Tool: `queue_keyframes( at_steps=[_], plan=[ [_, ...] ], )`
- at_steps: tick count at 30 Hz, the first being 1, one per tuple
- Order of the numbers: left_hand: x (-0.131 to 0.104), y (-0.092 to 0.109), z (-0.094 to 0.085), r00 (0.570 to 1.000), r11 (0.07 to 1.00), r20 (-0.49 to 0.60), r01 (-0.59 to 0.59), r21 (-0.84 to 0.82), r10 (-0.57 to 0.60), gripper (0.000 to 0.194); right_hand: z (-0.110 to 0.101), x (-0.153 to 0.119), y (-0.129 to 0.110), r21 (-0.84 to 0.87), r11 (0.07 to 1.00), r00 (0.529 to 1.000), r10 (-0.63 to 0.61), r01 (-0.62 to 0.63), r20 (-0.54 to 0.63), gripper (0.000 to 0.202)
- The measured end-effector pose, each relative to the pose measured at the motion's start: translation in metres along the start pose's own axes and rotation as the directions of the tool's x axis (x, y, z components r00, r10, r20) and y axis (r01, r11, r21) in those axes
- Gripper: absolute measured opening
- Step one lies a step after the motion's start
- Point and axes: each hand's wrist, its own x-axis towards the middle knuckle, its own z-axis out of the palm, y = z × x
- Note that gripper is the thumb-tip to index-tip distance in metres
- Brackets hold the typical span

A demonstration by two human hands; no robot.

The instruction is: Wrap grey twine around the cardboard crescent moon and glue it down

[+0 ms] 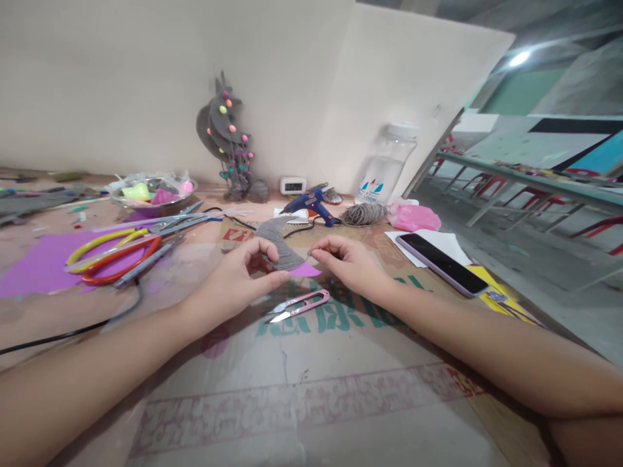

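My left hand (253,267) grips a crescent shape (278,241) wrapped in grey yarn, with a bare purple tip (305,270) at its lower right. Just right of that tip, my right hand (341,259) is closed in a pinch, thumb against forefinger, on what looks like a thin strand of grey yarn. Small pink thread snips (311,301) lie on the cardboard-covered table below both hands. Behind the crescent rests a blue glue gun (314,204), beside a coil of grey yarn (364,215).
Yellow- and orange-handled scissors (121,259) lie on purple sheets (29,266) at the left, near a metal bowl (156,206). A phone (442,264) lies at the right. Against the wall stand a water bottle (387,165), a small clock (293,186) and a decorated grey moon (226,130).
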Motion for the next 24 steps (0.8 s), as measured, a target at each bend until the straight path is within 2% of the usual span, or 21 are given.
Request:
queue_keyframes(
  at_steps=[9,12,14,18,22,24],
  plan=[
    [0.000,-0.007,0.000,0.995,0.995,0.075,-0.053,-0.080,0.059,0.027,0.001,-0.002,-0.004,0.012,1.000,1.000,-0.008,0.008,0.003,0.022],
    [-0.001,-0.005,-0.002,0.993,0.989,0.096,-0.048,-0.139,0.061,0.019,0.002,-0.002,-0.002,0.048,0.999,1.000,0.008,-0.009,0.019,0.023],
    [-0.001,-0.002,-0.004,0.995,0.990,0.069,-0.061,-0.129,0.071,0.016,0.002,-0.002,-0.001,0.048,0.999,0.999,0.021,-0.023,0.028,0.024],
    [0.000,0.005,-0.008,0.996,0.997,-0.032,-0.080,0.011,0.080,0.028,0.002,-0.001,0.001,-0.013,0.999,0.998,0.044,-0.044,0.054,0.024],
    [0.003,0.000,-0.009,0.991,0.999,-0.126,-0.038,0.031,0.042,0.028,-0.003,-0.002,-0.004,-0.080,0.994,0.986,-0.088,0.077,-0.141,0.021],
    [0.004,-0.007,-0.010,0.986,0.998,-0.157,-0.062,-0.032,0.056,0.029,-0.005,-0.004,-0.009,-0.135,0.987,0.978,-0.111,0.087,-0.176,0.020]
  ],
)
